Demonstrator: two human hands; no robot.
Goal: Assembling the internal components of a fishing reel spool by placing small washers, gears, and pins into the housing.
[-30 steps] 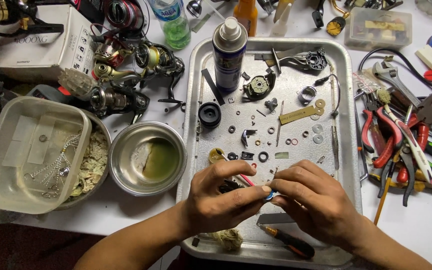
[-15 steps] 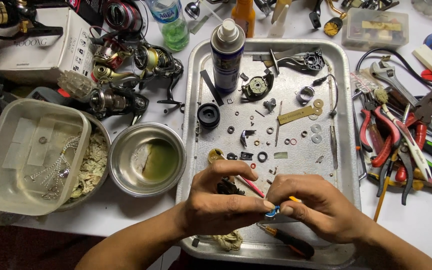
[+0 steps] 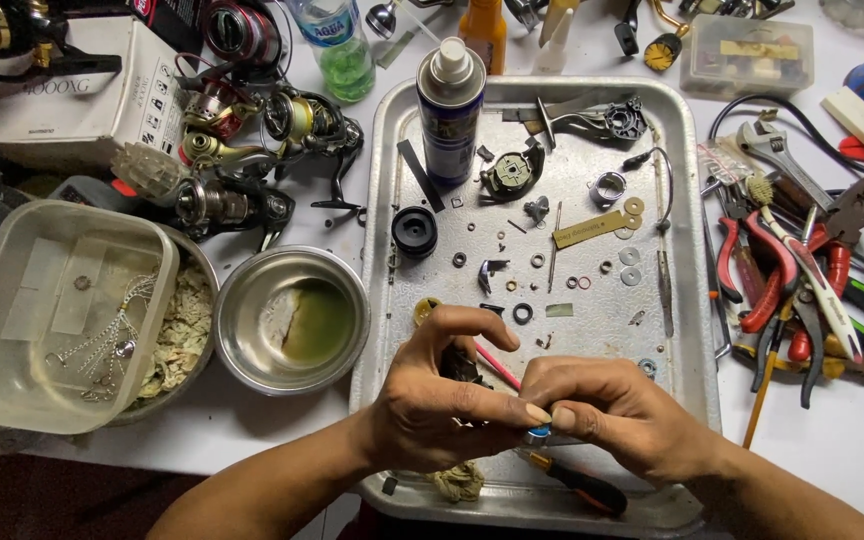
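Seen from above, two bare hands meet low over a metal tray [image 3: 687, 200] strewn with small washers, rings and screws. The left hand [image 3: 442, 410] and the right hand [image 3: 617, 415] come together fingertip to fingertip, pinching between them a tiny blue part [image 3: 538, 434]. It sits exactly where the two hands touch, left thumb and right forefinger pressed on either side of it, so neither hand is clearly nearer. It is too small to tell its shape or which way its long axis runs. The left hand also cups something dark against its palm, mostly hidden. A thin pink stick [image 3: 497, 365] slants out from between the hands, running up and to the left across the tray floor — whether either hand grips it cannot be told.

Just below the hands, toward the wearer, lies a screwdriver with a black and orange handle [image 3: 577, 485], its length running left to right, near the right wrist. A frayed wad of cloth [image 3: 459, 482] rests by the tray's near rim.

Farther up the tray stands a spray can [image 3: 450, 115]. Left of the tray sit a steel bowl [image 3: 292, 320] of greenish liquid and a clear plastic tub [image 3: 57, 315]. Pliers [image 3: 782, 290] and other tools lie to the right.
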